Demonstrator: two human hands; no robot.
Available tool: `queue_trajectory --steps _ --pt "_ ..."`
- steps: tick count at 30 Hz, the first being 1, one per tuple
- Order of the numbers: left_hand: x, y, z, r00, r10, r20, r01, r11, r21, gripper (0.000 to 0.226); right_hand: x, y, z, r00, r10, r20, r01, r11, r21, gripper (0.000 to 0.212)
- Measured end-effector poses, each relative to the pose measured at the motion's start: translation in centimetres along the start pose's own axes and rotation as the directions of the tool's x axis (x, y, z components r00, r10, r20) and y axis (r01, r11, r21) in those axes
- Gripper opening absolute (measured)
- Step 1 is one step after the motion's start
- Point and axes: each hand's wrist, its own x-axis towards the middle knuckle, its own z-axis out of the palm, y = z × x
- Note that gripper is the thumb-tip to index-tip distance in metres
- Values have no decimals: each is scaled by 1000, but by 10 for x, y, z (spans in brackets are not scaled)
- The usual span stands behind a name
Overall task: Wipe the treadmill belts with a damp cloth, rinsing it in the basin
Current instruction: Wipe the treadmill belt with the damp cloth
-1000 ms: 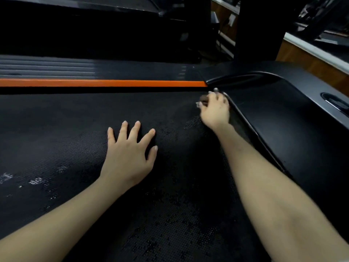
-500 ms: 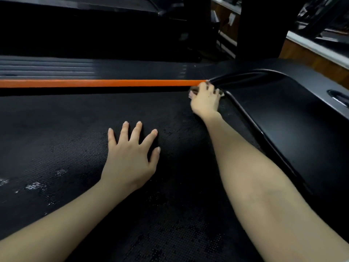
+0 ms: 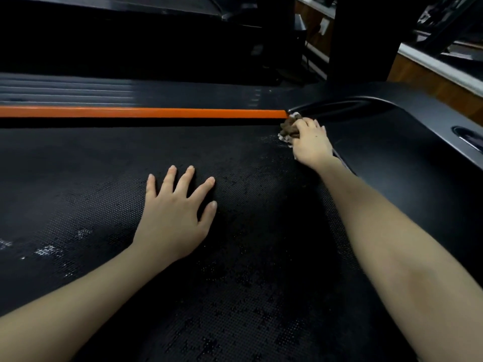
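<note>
We see the wide black textured treadmill belt (image 3: 235, 296) filling most of the view. The right hand (image 3: 311, 145) is at its far corner, where the belt meets the narrow orange strip (image 3: 143, 112) and the smooth black plastic motor cover (image 3: 405, 158). Its fingers are curled over a small crumpled brown cloth (image 3: 288, 128) with a pale edge, and they press it down on the belt. The left hand (image 3: 172, 220) lies flat on the middle of the belt with fingers straight and spread, grasping nothing; we judge it only supports the body. Some shining speckled patches (image 3: 47, 249) show on the belt at the left of the view, and others just beside the cloth. We think these are damp traces, so a part of this belt seems already wiped. How much exactly we cannot tell, because the dark surface looks nearly the same wet or dry. The basin is not in view, so no rinsing shows here. Beyond the grey ribbed side rail (image 3: 65, 92) stands a second dark deck (image 3: 117, 6), probably another treadmill, whose belt may remain to be done.
</note>
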Motion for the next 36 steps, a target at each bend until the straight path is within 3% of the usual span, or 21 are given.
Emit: queue_trajectory --steps 14,23,32,36 --pt "2 3 2 1000 -2 11 2 1000 3 67 -194 62 -64 982 -138 125 141 990 -11 30" --pt "3 -2 -1 1000 -11 7 11 1000 -20 71 -89 32 -28 997 -46 54 47 998 -34 33" --pt "2 0 -6 999 -2 51 2 1000 -6 62 -299 62 -94 971 -180 156 172 983 64 30" --pt "3 2 -13 998 18 57 -17 999 -28 52 -284 65 -94 976 -132 171 146 987 -70 39"
